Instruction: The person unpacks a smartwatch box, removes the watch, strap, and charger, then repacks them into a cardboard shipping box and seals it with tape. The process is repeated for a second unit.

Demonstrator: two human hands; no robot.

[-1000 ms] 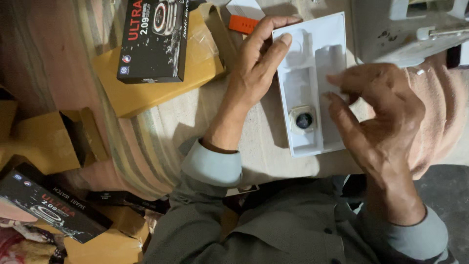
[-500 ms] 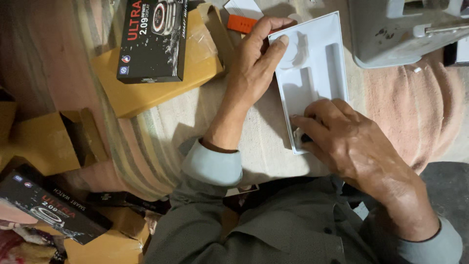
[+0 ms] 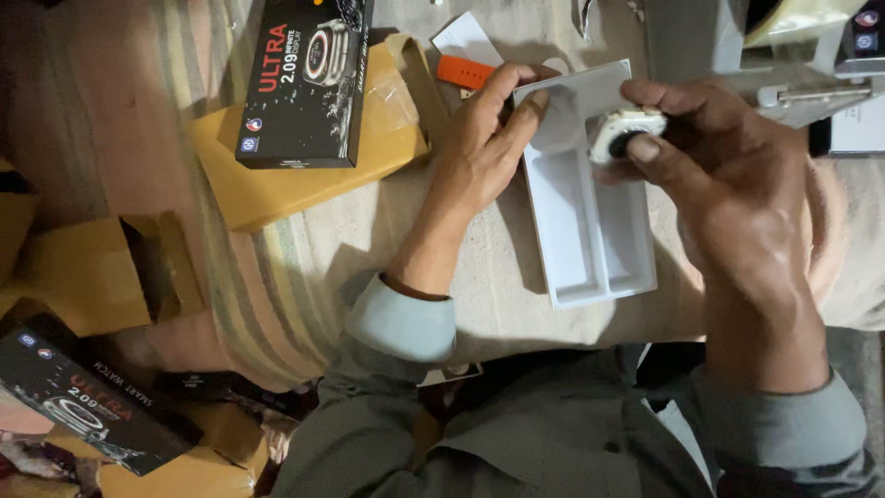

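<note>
My left hand (image 3: 486, 148) rests flat on the left rim of a white plastic tray (image 3: 590, 240) lying on the cloth-covered table, fingers spread over its top corner. My right hand (image 3: 728, 175) pinches a small white smartwatch body (image 3: 619, 132) with a dark round back, held just above the tray's upper right compartment. The tray's compartments below look bare. An orange watch strap (image 3: 464, 71) lies just beyond my left fingertips.
A black smartwatch box (image 3: 300, 78) sits on a yellow padded envelope (image 3: 295, 175) at upper left. Another black box (image 3: 83, 406) and yellow envelopes lie at lower left. A grey sewing machine (image 3: 765, 55) stands at upper right over a pink cloth.
My right hand went into the tray's lower compartment, took the watch body out, and lifted it up to the tray's upper right. My left hand stayed on the tray.
</note>
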